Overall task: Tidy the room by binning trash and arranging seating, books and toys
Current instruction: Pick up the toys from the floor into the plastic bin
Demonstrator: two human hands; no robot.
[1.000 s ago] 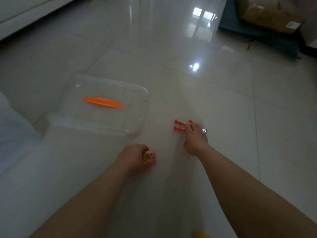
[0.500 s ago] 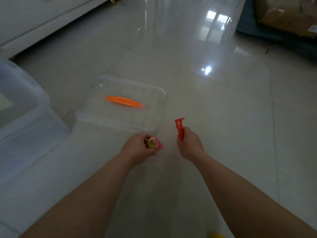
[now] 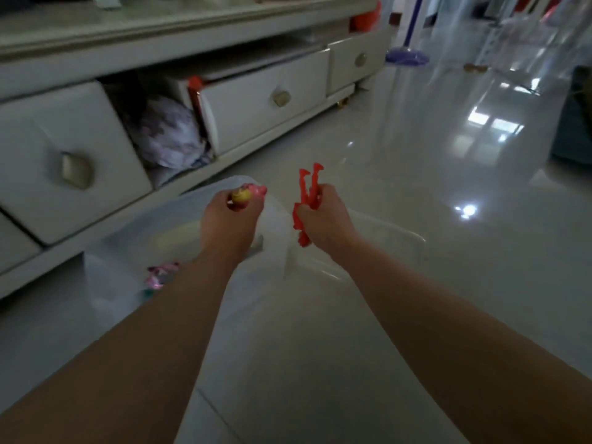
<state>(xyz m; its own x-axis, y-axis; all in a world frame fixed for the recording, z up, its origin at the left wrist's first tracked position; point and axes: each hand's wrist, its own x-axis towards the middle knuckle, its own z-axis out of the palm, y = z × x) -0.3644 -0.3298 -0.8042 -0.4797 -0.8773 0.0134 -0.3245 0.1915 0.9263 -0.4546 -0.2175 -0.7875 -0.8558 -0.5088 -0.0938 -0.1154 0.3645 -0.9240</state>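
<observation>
Head view, left hand (image 3: 229, 216) gripping pink-yellow toy (image 3: 245, 196), right hand (image 3: 322, 219) clutching red toys (image 3: 308, 190) — clear bin (image 3: 400, 238) blurred

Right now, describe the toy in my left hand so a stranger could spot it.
Find the white drawer cabinet, then the clear bin on the floor before it. Over the bin, the left hand grips a small toy, rounded, yellow and pink, unlike the long red pieces in the right hand.

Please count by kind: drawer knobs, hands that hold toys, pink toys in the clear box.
Drawer knobs: 3
Hands holding toys: 2 (left hand, pink-and-yellow toy; right hand, red toys)
Pink toys in the clear box: 1
Total: 6
</observation>
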